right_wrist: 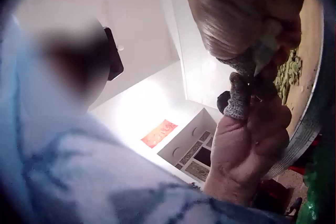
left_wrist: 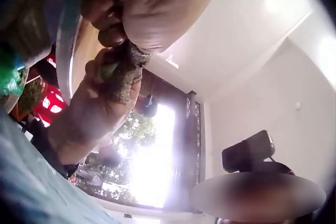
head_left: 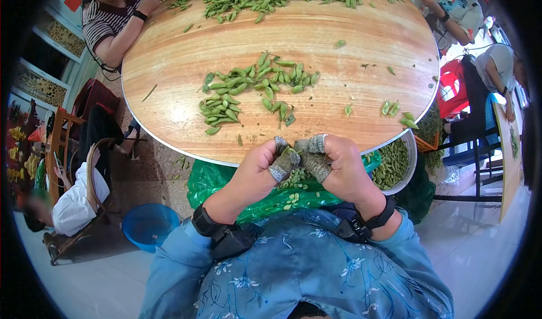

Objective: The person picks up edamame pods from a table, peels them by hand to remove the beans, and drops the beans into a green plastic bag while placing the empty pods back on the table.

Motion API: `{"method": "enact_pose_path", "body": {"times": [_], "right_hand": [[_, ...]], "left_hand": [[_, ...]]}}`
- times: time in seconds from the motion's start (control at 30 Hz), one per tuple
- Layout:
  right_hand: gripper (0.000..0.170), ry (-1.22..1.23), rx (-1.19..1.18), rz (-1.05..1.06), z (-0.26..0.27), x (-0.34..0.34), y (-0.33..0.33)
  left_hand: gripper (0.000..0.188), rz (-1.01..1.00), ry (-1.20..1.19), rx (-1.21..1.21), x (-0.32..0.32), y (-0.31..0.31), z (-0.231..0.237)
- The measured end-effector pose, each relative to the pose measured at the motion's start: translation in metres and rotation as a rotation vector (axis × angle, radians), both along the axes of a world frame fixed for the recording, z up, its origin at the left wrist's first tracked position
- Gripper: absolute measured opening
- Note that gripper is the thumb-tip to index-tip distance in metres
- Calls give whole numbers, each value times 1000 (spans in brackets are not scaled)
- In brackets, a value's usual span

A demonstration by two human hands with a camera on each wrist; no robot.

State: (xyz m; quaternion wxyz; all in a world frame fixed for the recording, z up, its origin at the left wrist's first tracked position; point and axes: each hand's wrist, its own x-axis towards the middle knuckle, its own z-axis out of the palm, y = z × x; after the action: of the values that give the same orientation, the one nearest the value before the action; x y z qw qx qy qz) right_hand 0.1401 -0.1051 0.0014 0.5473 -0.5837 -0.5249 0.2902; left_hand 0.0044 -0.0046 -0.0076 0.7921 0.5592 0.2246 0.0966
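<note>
Between left hand (head_left: 255, 165) and right hand (head_left: 342, 165), with the green pod (head_left: 287, 149) pinched by both, best press firmly along the seam, to drop the contents onto the green plastic (head_left: 212, 190) just below.

My head view was bright and the pods (head_left: 223, 109) looked clear, but its edges bent round into black. White light shone on the left of the table (head_left: 361, 81). In my left wrist view, the window (left_wrist: 155, 161) glowed too white, and my left hand (left_wrist: 157, 6) looked hazy. In my right wrist view, my blue sleeve (right_wrist: 105, 176) was blurry.
</note>
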Motion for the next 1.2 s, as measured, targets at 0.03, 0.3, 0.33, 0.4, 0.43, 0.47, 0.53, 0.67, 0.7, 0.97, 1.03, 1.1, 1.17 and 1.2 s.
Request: {"method": "enact_pose_path", "body": {"times": [0.03,0.3,0.33,0.4,0.43,0.47,0.53,0.67,0.7,0.97,1.03,1.1,1.17,1.2], "right_hand": [[14,54,-10,16,0,0,0],[9,179,-115,101,-4,3,0],[7,27,-111,109,-2,4,-1],[6,84,-137,91,-5,1,-1],[5,142,-165,73,-6,-1,-1],[5,142,-165,74,-5,-2,-1],[6,237,-152,39,-3,-4,-1],[9,303,-161,20,-2,-3,-2],[11,114,-75,7,-2,-3,-1],[12,-190,35,-45,-3,-7,0],[7,180,-87,-55,-7,-4,-1],[6,234,-109,-61,-10,-3,-1],[4,290,-133,-64,-11,-3,-1],[4,267,-125,-55,-10,-5,0]], "left_hand": [[11,-25,-11,98,0,2,0],[5,-33,1,89,-4,1,-2],[6,-30,33,107,-4,1,-2],[7,-38,57,118,-4,2,-4],[9,-46,82,127,-4,3,-6],[9,-46,82,127,-3,2,-4],[11,-55,73,103,-2,1,3],[17,-83,35,80,-3,-3,9],[19,-87,28,139,-3,-1,7],[23,-25,44,204,-1,-1,-6],[17,91,130,57,-2,-2,6],[15,138,94,140,-5,-3,8],[15,186,61,221,-7,-3,10],[17,111,77,312,-7,-2,11]]}}
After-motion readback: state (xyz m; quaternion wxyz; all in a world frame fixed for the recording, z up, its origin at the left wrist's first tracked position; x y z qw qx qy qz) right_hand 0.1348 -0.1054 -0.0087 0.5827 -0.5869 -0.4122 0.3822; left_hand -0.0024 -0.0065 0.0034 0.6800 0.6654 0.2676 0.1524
